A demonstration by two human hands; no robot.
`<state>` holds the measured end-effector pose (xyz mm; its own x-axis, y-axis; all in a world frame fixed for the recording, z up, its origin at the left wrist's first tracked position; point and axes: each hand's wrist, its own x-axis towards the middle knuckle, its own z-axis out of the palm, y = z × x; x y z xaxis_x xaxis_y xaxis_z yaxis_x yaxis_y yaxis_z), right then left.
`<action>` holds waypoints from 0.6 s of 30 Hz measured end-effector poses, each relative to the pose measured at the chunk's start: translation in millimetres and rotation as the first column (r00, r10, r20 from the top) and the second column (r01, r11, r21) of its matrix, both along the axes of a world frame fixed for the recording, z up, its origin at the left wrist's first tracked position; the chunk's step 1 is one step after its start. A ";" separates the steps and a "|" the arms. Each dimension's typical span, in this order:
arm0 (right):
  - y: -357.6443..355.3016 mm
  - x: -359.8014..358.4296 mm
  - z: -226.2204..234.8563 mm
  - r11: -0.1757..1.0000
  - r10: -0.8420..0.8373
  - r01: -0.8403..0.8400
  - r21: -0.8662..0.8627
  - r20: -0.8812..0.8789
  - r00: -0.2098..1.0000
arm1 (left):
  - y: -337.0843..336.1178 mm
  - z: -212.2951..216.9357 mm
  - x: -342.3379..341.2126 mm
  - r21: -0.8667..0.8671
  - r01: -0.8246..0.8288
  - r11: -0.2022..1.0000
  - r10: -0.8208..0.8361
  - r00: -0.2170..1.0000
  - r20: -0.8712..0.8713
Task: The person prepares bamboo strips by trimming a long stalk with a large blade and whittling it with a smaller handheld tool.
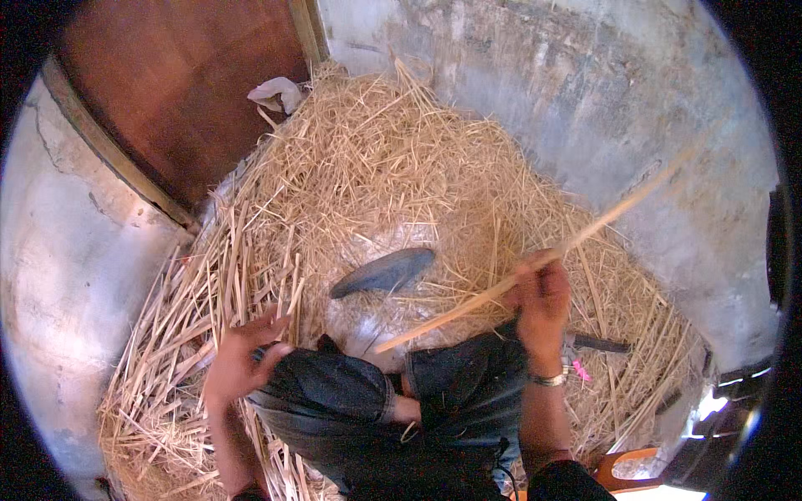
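My right hand (541, 305) is closed around a long, pale bamboo strip (459, 311). The strip slants from a low end just above my lap up to the far right, where its tip blurs against the wall. Beside my left knee, my left hand (238, 363) holds nothing, its thumb and fingers apart. Its fingertips are near a bundle of split strips (180, 342) lying on the left. Between the heap of shavings and my knees lies a dark grey, flat, tapered piece (384, 273); its kind is unclear.
A large heap of thin shavings (393, 159) spreads ahead of me. Stained walls (535, 75) rise at the right and left, with a brown door (184, 83) at the far left. A whitish bag (277, 93) lies by the door. An orange plastic piece (614, 472) is at lower right.
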<state>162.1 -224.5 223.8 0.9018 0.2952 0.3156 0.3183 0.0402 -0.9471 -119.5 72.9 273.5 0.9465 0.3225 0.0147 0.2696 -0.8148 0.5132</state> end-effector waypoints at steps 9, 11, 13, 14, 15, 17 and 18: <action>29.9 -35.5 -17.7 0.922 0.247 -0.193 -0.335 0.125 0.961 | -109.0 -93.3 115.1 -0.860 0.118 0.496 0.005 0.990 0.139; -5.6 -8.3 -33.3 0.921 0.075 -0.009 -0.390 0.153 0.985 | -105.6 -89.0 120.8 -0.884 0.135 0.447 0.028 0.986 0.165; -54.6 18.7 -63.3 0.822 -0.143 0.224 -0.524 0.190 0.971 | -90.7 -98.3 116.3 -0.948 0.160 0.276 0.068 0.980 0.185; -86.1 30.8 -81.3 0.764 -0.234 0.312 -0.565 0.208 0.950 | -87.1 -102.1 112.2 -0.967 0.138 0.214 0.090 0.983 0.161; -119.3 40.5 -100.1 0.689 -0.323 0.393 -0.609 0.228 0.919 | -83.9 -108.0 107.9 -0.967 0.140 0.214 0.092 0.982 0.163; -203.7 54.9 -154.8 0.420 -0.389 0.588 -0.691 0.448 0.805 | -79.1 -115.6 100.2 -0.990 0.117 0.074 0.142 0.982 0.127; -247.0 55.6 -185.1 0.226 -0.328 0.697 -0.680 0.621 0.712 | -77.6 -113.9 97.9 -0.991 0.135 0.017 0.132 0.982 0.136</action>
<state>217.7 -471.4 38.8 0.8741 0.0604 0.4820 0.1761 -0.9642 -0.1984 -21.6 -4.7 159.6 0.9709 0.1448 -0.1908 0.0866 0.5305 0.8433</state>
